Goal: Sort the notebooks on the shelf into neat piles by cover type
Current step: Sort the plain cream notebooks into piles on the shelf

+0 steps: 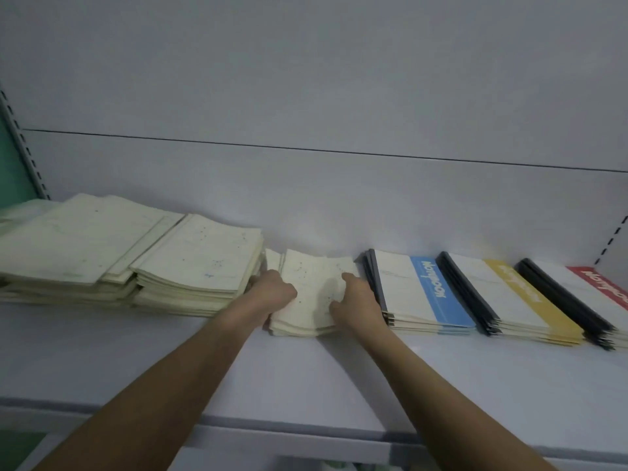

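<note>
Both hands are on the small cream pile (311, 294) in the middle of the shelf (306, 379). The left hand (273, 292) holds its 9 o'clock side with bent fingers. The right hand (356, 295) holds its 3 o'clock side.

Most sorting looks done. At 3 o'clock sit three neat piles: one blue (428, 294), one yellow (516, 300), one red (598, 297). At 9 o'clock, two big cream piles (136, 256) are messy and need tidying. That makes six piles.

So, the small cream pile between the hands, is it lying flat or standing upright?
Lying flat. The cream pile rests on the shelf, covers facing up, with the left hand and right hand at its sides.
</note>
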